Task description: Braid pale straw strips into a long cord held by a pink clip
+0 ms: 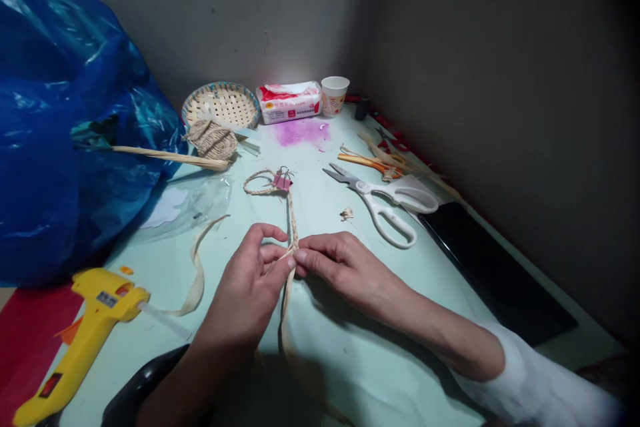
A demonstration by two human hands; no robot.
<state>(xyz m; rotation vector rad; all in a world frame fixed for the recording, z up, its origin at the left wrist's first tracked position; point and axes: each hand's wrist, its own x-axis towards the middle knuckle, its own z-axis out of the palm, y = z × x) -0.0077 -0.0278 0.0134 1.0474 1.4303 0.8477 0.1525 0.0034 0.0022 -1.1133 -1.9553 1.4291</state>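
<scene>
Left hand (pixel 253 280): pinches loose strands (pixel 287 303); best kept evenly taut.
Right hand (pixel 347 268): pinches braid (pixel 293 217); best held firm at crossing.

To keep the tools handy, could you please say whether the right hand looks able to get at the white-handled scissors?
Probably yes: the white-handled scissors lie just beyond the right hand, with nothing apparently between them, though that hand would first have to release the braided cord.

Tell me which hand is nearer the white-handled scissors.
Right. The right hand is below and slightly left of the scissors in view; the left hand is farther left.
</scene>
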